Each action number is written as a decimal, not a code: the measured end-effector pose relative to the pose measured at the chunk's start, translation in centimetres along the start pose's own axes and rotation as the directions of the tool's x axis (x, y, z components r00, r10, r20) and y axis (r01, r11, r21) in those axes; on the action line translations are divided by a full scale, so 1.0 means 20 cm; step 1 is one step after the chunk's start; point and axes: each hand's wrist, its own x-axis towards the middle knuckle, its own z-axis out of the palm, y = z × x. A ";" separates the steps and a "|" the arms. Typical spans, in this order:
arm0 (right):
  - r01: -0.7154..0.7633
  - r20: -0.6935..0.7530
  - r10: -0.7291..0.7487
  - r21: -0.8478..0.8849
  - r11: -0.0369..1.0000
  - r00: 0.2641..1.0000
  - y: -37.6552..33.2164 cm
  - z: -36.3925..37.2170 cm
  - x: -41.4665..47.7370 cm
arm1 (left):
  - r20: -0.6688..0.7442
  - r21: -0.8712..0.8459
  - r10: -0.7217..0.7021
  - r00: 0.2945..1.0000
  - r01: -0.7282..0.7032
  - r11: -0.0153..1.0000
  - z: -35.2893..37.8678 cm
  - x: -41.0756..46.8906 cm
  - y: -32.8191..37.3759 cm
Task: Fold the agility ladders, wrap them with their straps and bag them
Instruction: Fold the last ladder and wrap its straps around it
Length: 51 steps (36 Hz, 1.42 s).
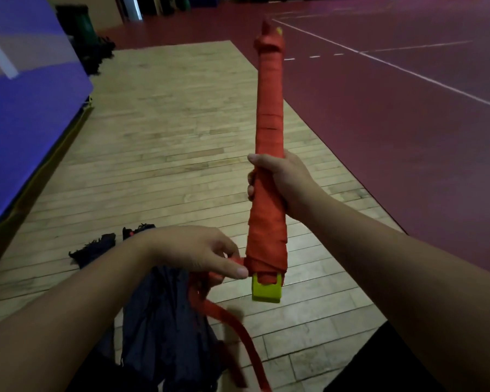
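Agility ladder (pixel 269 123) is folded into 1 long bundle and held up in the air over the wooden floor (pixel 167 137), tipped a little away from the person. A red strap (pixel 218 315) is wound round almost all of it. Only the yellow end (pixel 266 291) pokes out at the bottom. The right hand (pixel 277 179) is clenched round the middle of the bundle. The left hand (pixel 198 250) pinches the strap right beside the bottom end, and the loose tail hangs down from there.

I think the wrap is nearly done. To do it well, pull the strap tight, lay each turn flat and hold the bundle firm so it does not spin. Then tuck the tail in so it cannot slip.

A dark blue bag (pixel 159 321) lies crumpled on the floor just below the left hand. The ladder is not in it yet, and I cannot tell if anything else is inside. 2 more dark bundles (pixel 94 250) lie farther off; what they hold is hidden
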 end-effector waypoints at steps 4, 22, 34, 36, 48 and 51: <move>0.149 -0.044 -0.156 -0.126 0.981 0.987 0.01 0.01 0.00 | -0.261 -0.061 0.027 0.965 -0.044 0.997 0.01 0.03 0.03; -0.183 0.202 0.108 0.398 0.899 0.973 -0.08 0.04 -0.06 | -0.168 -0.134 0.148 0.975 -0.171 0.976 0.05 0.01 0.10; -0.095 0.249 0.060 0.129 0.987 0.967 -0.10 0.00 -0.05 | -0.268 0.074 -0.033 0.963 0.054 0.996 -0.01 0.06 -0.01; -0.108 0.264 0.082 0.083 0.991 0.961 -0.09 0.01 -0.07 | -0.294 0.020 -0.005 0.956 0.012 1.000 0.00 0.07 0.00; -0.119 0.115 0.118 -0.003 0.993 0.986 -0.03 0.04 -0.03 | -0.351 -0.188 -0.030 0.936 -0.038 0.981 0.06 0.13 0.03; -0.104 0.109 0.103 -0.002 0.995 0.989 -0.02 0.03 -0.02 | -0.307 -0.265 -0.020 0.952 -0.066 0.962 0.07 0.13 0.04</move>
